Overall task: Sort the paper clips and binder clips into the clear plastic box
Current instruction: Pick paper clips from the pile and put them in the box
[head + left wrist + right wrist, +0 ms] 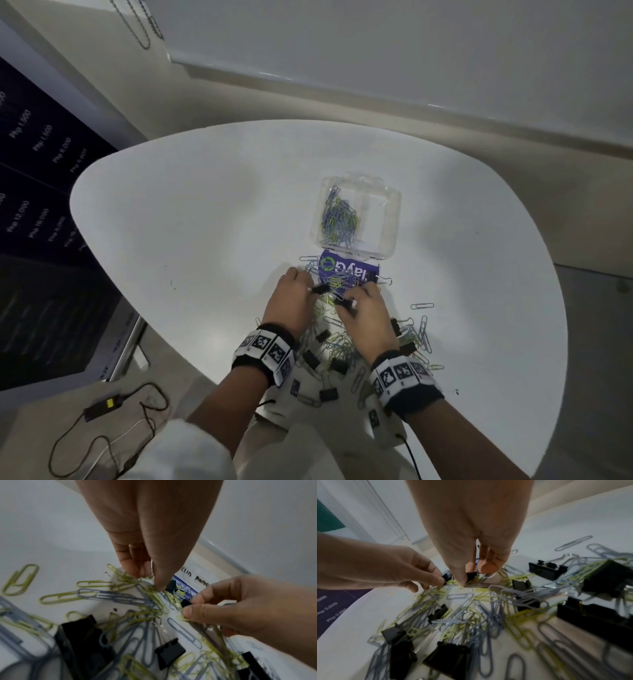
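A clear plastic box (387,219) stands open beyond my hands, with green and grey paper clips (339,219) heaped in its left compartment. A purple printed card (352,274) lies just in front of it under loose clips. My left hand (310,289) pinches a small black binder clip (171,585) at the pile's far edge. Close beside it, my right hand (349,303) pinches another small black binder clip (471,576). Below my wrists spreads a mixed pile of paper clips (342,346) and several black binder clips (329,394).
The white rounded table (191,222) ends close to my body at the near left. Stray paper clips (423,305) lie to the right of my hands. A dark screen (41,205) stands on the left, and a cable with an adapter (102,407) lies below it.
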Motion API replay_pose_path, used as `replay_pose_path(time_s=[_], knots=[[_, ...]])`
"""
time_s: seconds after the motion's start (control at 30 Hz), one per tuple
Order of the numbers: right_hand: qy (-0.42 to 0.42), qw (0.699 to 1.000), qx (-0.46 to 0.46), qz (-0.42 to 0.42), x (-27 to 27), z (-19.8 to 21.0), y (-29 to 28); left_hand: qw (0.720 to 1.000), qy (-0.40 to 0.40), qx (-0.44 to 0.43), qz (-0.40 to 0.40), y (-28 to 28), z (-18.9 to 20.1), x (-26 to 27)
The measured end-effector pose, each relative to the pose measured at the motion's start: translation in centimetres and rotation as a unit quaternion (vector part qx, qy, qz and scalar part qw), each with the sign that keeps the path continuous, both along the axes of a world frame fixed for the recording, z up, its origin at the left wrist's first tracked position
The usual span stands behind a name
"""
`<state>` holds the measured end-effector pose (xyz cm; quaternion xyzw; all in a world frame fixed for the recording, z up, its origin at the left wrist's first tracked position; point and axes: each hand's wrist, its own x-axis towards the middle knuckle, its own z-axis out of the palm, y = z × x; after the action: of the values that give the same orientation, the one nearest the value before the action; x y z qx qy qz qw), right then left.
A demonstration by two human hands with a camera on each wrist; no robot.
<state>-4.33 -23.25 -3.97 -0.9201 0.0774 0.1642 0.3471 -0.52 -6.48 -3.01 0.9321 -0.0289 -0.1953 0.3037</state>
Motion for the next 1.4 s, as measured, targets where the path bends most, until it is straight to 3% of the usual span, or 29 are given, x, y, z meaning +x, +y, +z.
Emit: replay_pose_path(time_s=[0.13,0.3,0.4,0.57,0.67,0.9,0.97,1.1,1.3,1.4], knots=[[0.016,0.997,0.045,-0.058,-0.2,0.2,-0.6,0.999,0.01,-0.04,0.034,0.1,0.1,-0.2],[0.05,0.984,0.135,-0.109,-0.9,1.2,-2.0,0.999,0.024,-0.018,-0.04,-0.8,-0.2,0.0],[0.052,0.978,0.161,-0.124,-1.2,1.2,-2.5,0.999,0.029,-0.012,-0.043,-1.4,-0.4,0.3],[0.073,0.919,0.296,-0.25,-1.1,1.6,-2.4,0.995,0.051,-0.082,0.022,-1.7,0.6,0.4],[0.071,0.903,0.318,-0.281,-1.0,1.5,-2.9,0.981,0.068,-0.172,0.064,-2.6,1.8,0.4],[0.085,0.836,0.415,-0.348,-0.8,2.6,-4.7,0.977,0.066,-0.203,0.017,-8.5,3.1,0.8],[0.075,0.845,0.393,-0.355,-0.6,2.7,-5.9,0.981,0.052,-0.185,0.02,-10.3,3.2,0.9],[0.021,0.911,0.276,-0.305,0.1,2.3,-8.6,0.981,0.063,-0.181,0.029,-13.2,3.3,1.1],[-0.01,0.912,0.204,-0.357,4.3,1.3,-12.8,0.996,-0.008,-0.083,-0.016,-11.5,1.8,0.8],[0.023,0.935,0.167,-0.313,5.5,-0.1,-14.2,0.998,-0.032,0.009,-0.061,-10.3,1.0,0.7]])
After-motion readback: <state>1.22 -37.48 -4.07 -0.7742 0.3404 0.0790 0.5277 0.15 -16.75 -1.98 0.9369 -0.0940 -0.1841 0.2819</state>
